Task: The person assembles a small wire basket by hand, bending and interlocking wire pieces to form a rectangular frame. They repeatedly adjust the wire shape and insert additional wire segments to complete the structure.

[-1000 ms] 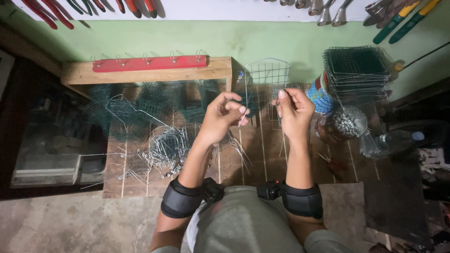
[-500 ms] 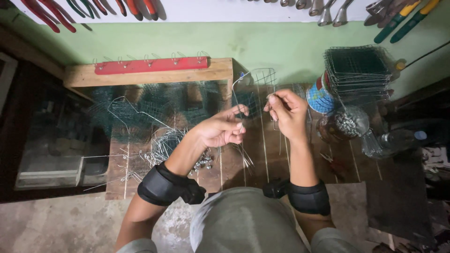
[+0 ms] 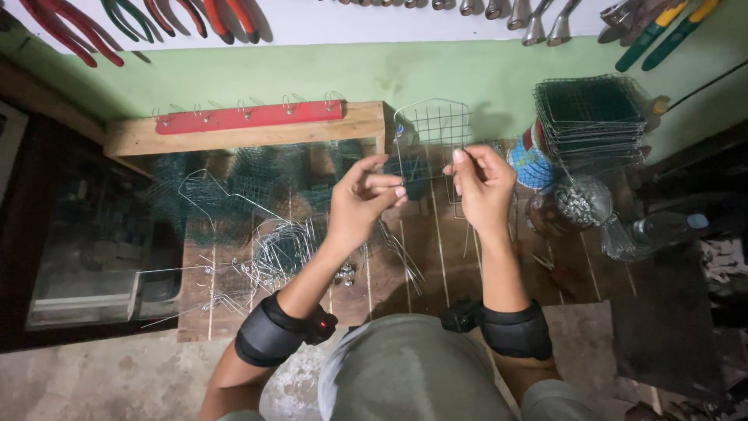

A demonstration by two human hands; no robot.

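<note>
Mesh panel (image 3: 433,129): wire grid, upright over wooden bench (image 3: 436,249), just right of wooden block
Right hand (image 3: 483,183): fingers pinched on panel's lower edge
Left hand (image 3: 360,203): fingers half curled, grip on wire unclear
Mesh stack (image 3: 592,117): right of panel

Both forearms are bare. Each one wears a wide black band near the elbow; the left band (image 3: 269,341) has a small red light, and the right band (image 3: 510,334) carries a black box. Grey-green clothing (image 3: 405,373) covers the lap.
</note>
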